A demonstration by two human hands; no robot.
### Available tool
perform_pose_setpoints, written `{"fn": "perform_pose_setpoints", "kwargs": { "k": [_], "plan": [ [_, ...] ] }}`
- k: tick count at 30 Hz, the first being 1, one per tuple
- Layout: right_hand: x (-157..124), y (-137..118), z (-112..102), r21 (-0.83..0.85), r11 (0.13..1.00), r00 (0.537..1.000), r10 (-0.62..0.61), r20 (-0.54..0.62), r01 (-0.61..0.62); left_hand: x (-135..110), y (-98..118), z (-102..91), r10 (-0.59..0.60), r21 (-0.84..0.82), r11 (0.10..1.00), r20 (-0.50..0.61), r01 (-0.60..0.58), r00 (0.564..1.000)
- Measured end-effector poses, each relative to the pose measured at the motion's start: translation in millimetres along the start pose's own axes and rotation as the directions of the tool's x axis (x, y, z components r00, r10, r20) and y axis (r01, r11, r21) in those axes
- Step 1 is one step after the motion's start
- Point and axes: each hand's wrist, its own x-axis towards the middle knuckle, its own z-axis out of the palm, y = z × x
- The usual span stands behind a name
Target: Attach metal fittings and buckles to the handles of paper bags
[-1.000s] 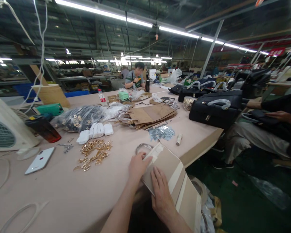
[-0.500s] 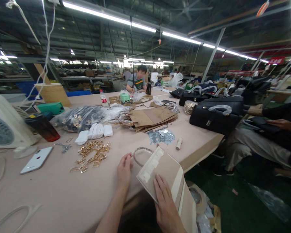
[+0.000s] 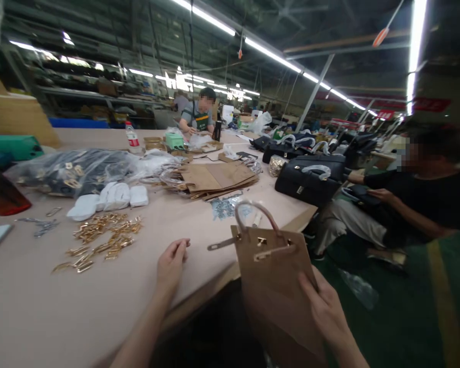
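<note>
My right hand point(image 3: 325, 306) grips the right edge of a brown bag panel point(image 3: 274, 291), thumb on the face towards me. The panel stands tilted beyond the table's front edge. From its top rises a looped handle point(image 3: 257, 204), and gold-coloured metal fittings sit below it. A narrow strap point(image 3: 223, 244) sticks out to the left, and another crosses the panel's upper face. My left hand point(image 3: 172, 261) rests at the table's front, left of the panel, fingers curled and pinched together; whatever they may hold is too small to make out. Gold hooks point(image 3: 103, 235) lie scattered to its left.
Brown panels point(image 3: 218, 179) lie stacked mid-table, near small silvery pieces point(image 3: 228, 205). White pads point(image 3: 117, 196) and a plastic-wrapped bundle point(image 3: 72, 171) are at the left. Black handbags point(image 3: 310, 176) line the right side. One person point(image 3: 414, 189) sits at the right, another point(image 3: 199, 115) works across the table.
My right hand has turned the panel over, from its pale taped side to its brown face with the fittings, and raised it upright. My left hand stays pinched near the table edge. The view has swung right.
</note>
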Motion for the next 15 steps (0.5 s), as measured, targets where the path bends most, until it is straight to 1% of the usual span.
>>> {"fn": "perform_pose_setpoints", "kwargs": {
  "k": [2,3,5,8,10,13,15],
  "plan": [
    [16.5,-8.4,-0.8,0.222,0.967,0.99,0.11,0.088,-0.127,-0.3,0.9,1.4,-0.003,0.044,0.999,0.015,0.003,1.0],
    [23.9,-9.2,-0.3,0.298,0.937,0.979,0.147,0.138,-0.183,-0.6,1.3,2.1,-0.008,0.059,0.998,0.024,0.007,1.0],
    [34.8,-6.4,1.4,0.388,0.882,0.956,0.193,0.22,-0.267,-1.8,2.2,3.5,-0.017,0.08,0.997,0.045,0.013,0.999],
    [42.4,1.7,3.5,0.44,0.83,0.929,0.229,0.289,-0.341,-3.6,2.5,5.0,-0.009,0.111,0.994,0.074,0.001,0.997],
    [44.7,7.0,3.4,0.453,0.812,0.918,0.242,0.313,-0.368,-3.2,1.1,5.5,0.017,0.142,0.989,0.093,-0.03,0.995],
    [47.8,13.1,0.8,0.474,0.791,0.912,0.252,0.325,-0.388,-1.2,-2.4,6.0,0.101,0.218,0.967,0.141,-0.131,0.985],
    [49.6,15.5,-2.4,0.491,0.772,0.907,0.267,0.325,-0.403,-0.5,-4.3,6.8,0.17,0.278,0.935,0.193,-0.22,0.966]
  ]
}}
